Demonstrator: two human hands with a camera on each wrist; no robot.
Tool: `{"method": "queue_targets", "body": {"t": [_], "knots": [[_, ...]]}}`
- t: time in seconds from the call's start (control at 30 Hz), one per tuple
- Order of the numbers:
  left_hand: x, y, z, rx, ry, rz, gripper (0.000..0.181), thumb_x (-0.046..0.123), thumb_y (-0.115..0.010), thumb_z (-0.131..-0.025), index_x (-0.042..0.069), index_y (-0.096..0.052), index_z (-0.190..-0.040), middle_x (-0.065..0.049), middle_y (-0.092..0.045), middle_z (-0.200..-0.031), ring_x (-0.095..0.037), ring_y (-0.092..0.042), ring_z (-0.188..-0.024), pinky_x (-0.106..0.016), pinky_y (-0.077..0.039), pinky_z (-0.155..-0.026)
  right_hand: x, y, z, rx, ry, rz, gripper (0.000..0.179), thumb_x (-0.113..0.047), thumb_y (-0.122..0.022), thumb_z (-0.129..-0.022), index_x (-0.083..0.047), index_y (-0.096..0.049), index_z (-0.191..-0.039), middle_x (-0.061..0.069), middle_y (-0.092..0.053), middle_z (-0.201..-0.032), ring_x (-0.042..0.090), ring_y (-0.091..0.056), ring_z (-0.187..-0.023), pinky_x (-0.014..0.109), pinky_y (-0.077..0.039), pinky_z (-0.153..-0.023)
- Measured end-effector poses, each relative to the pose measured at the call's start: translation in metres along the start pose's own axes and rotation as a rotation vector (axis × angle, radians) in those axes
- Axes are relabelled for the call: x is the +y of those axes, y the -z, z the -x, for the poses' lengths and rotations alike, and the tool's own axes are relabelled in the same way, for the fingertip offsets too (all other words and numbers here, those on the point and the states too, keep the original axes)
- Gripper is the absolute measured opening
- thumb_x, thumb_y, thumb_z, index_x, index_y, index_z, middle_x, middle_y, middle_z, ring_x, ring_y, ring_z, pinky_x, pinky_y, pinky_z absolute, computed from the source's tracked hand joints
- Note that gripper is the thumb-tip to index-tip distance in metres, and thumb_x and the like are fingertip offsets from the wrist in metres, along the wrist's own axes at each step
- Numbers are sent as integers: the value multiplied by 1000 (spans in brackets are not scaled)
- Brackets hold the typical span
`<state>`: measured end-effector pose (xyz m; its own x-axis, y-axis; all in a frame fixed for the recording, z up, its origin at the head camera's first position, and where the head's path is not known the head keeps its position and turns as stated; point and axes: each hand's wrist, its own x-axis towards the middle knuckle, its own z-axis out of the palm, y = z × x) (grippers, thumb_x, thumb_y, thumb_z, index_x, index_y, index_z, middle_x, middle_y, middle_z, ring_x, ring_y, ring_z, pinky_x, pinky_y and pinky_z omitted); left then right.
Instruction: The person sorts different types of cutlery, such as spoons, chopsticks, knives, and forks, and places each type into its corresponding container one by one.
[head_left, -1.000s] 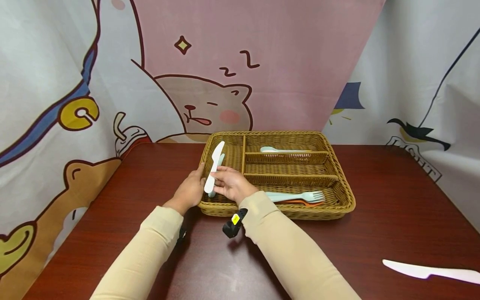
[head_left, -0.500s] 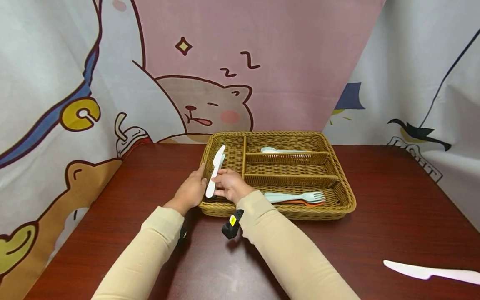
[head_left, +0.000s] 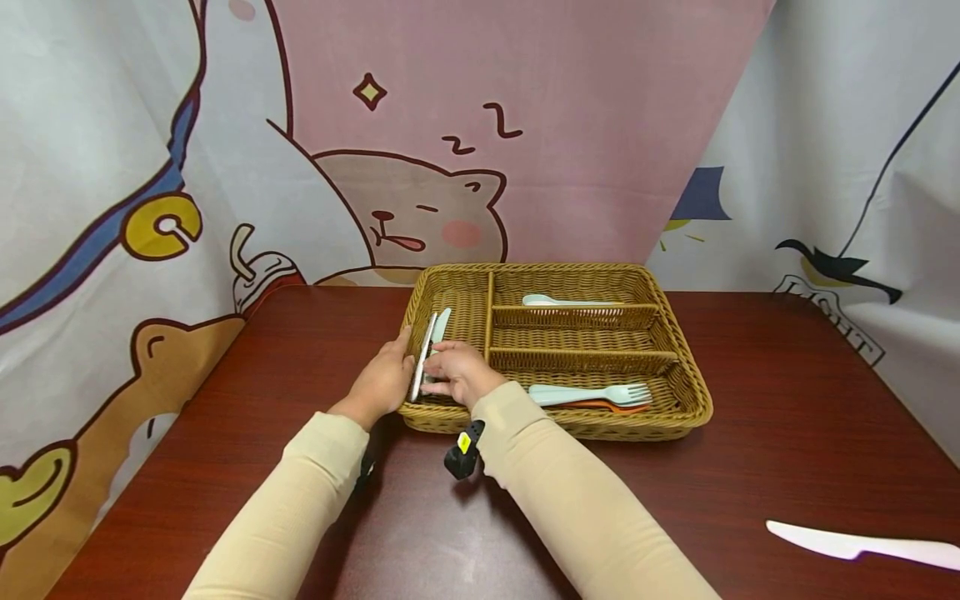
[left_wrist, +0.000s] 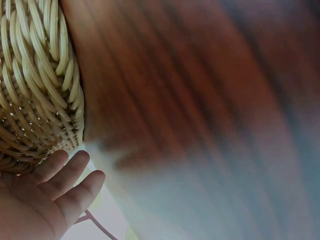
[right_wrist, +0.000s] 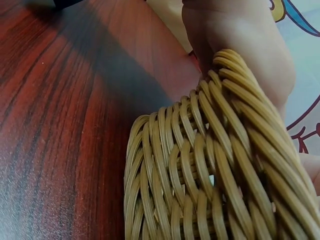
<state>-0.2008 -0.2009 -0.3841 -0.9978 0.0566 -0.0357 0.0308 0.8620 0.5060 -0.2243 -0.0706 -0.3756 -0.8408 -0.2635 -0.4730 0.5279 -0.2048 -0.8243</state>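
A white knife [head_left: 423, 358] stands edge-up in the left compartment of the wicker basket [head_left: 697, 392], close to its left wall. My right hand [head_left: 465, 373] reaches into that compartment, its fingertips at the knife, which it pinches. Just right of it lies a pale green knife [head_left: 442, 323], partly hidden by my fingers. On the basket's left side rests my left hand [head_left: 384, 379]. The left wrist view shows this hand's fingers [left_wrist: 80, 192] straight against the outer weave. From the right wrist camera the woven rim hides the knives.
Pale green forks [head_left: 600, 394] lie over orange cutlery [head_left: 622, 407] in the front compartment. A pale green spoon [head_left: 540, 300] is in the back one. Another white knife [head_left: 847, 543] lies on the brown table [head_left: 787, 417] at right. A printed curtain [head_left: 585, 125] hangs behind.
The white knife in my right hand has gone lower into the left compartment and turned from flat to edge-up, uncovering more of the green knife. My left hand has stayed put.
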Motion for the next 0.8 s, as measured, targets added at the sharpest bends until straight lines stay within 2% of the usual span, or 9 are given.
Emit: {"method": "queue_targets", "body": {"t": [0.17, 0.3, 0.4, 0.6, 0.8], "knots": [[2, 0, 0, -4, -5, -6, 57, 15, -36, -103, 2, -15, -154, -28, -36, -148, -38, -38, -135, -49, -30, -111, 1, 2, 1, -9, 6, 0, 47, 14, -48, -90, 3, -43, -136, 24, -54, -118, 32, -53, -113, 48, -49, -95], [2, -1, 0, -6, -5, -3, 57, 16, -36, -103, 3, -15, -155, -28, -35, -148, -38, -37, -135, -49, -30, -112, 1, 4, 1, -23, 19, -30, 46, 10, -50, -93, 2, -44, -138, 27, -51, -131, 35, -52, -120, 46, -49, -96], [2, -1, -1, -4, -7, -8, 57, 15, -36, -103, 3, -16, -154, -28, -36, -148, -39, -37, -135, -49, -30, -111, 0, 5, 2, -37, 30, -61, 44, 6, -53, -94, 2, -45, -138, 24, -54, -128, 32, -56, -115, 46, -49, -96], [2, 0, 0, -8, -10, -11, 56, 16, -35, -103, 1, -16, -154, -28, -36, -147, -39, -37, -135, -50, -30, -111, -2, 6, 9, -61, 44, -73, 42, 5, -54, -94, 2, -48, -136, 17, -61, -114, 19, -60, -90, 47, -50, -95], [0, 1, 1, -13, -9, -12, 56, 16, -34, -103, 1, -15, -154, -28, -35, -148, -39, -36, -136, -50, -30, -112, -9, 8, 20, -90, 78, -32, 42, 5, -54, -94, 2, -48, -135, 10, -60, -101, 15, -59, -83, 46, -51, -93]]}}
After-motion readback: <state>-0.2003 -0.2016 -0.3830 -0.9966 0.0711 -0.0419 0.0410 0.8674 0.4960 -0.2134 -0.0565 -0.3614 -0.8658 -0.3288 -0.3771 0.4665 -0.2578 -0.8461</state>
